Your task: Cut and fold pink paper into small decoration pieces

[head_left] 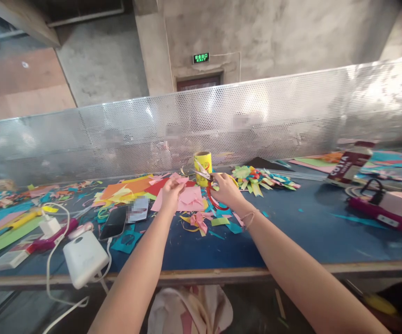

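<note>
My left hand (171, 191) pinches a small piece of pink paper (179, 179) above the blue table (291, 232). My right hand (224, 190) grips red-handled scissors (208, 182), whose open blades point left toward the pink piece. Under both hands lie a larger pink sheet (190, 198) and several coloured paper scraps. A yellow tape roll (202, 166) stands just behind the scissors.
Orange and yellow sheets (127, 189) lie left of my hands, a phone (113, 222) and a white charger with cable (84, 258) nearer left. Folded paper flowers (259, 178) sit to the right, then a bottle (348, 168) and a pink case (381, 206). A perforated metal screen (291, 111) backs the table.
</note>
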Tool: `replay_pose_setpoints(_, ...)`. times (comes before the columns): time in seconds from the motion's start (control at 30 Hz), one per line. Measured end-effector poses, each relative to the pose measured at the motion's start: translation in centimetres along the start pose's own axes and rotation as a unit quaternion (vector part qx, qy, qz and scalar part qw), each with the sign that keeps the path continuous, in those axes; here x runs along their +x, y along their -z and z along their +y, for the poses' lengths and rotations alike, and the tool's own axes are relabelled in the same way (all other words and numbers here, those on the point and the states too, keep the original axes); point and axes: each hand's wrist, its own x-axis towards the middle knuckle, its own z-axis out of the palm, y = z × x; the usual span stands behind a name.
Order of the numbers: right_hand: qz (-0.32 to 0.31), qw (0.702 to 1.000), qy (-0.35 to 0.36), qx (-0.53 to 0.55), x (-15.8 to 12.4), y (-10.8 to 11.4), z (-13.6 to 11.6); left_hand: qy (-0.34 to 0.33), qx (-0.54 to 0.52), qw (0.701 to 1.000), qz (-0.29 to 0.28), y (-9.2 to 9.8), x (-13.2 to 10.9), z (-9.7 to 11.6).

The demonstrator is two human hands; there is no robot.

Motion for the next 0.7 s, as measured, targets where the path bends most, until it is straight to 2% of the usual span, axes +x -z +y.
replay_pose_setpoints(0.13, -0.082, 0.988, -0.118, -0.063, -0.2, -0.7, 1.1, -0.010, 0.036, 0.999, 0.012, 0.2, 0.3, -0.4)
replay_pose_setpoints(0.2, -0.121, 0.980, -0.132, -0.088, -0.3, -1.0, 1.5, -0.018, 0.057, 0.998, 0.017, 0.4, 0.5, -0.8)
replay_pose_setpoints(0.27, -0.121, 0.981, -0.127, -0.083, -0.3, -1.2, 1.6, -0.025, 0.077, 0.996, 0.021, 0.6, 0.8, -1.3)
replay_pose_setpoints(0.37, -0.053, 0.995, -0.083, 0.009, 0.0, -1.4, 1.1, -0.024, 0.104, 0.994, 0.010, 0.7, 0.8, -1.7)
replay_pose_setpoints(0.47, -0.003, 0.988, -0.026, 0.150, 0.2, -1.6, 0.1, -0.019, 0.129, 0.991, -0.022, 0.3, 0.4, -1.7)
replay_pose_setpoints(0.57, -0.017, 0.968, -0.010, 0.251, 0.2, -1.7, -0.9, -0.006, 0.129, 0.990, -0.053, -0.2, -0.2, -1.6)
replay_pose_setpoints(0.7, -0.076, 0.930, -0.060, 0.356, -0.1, -1.6, -1.9, 0.019, 0.120, 0.989, -0.087, -0.7, -0.8, -1.5)
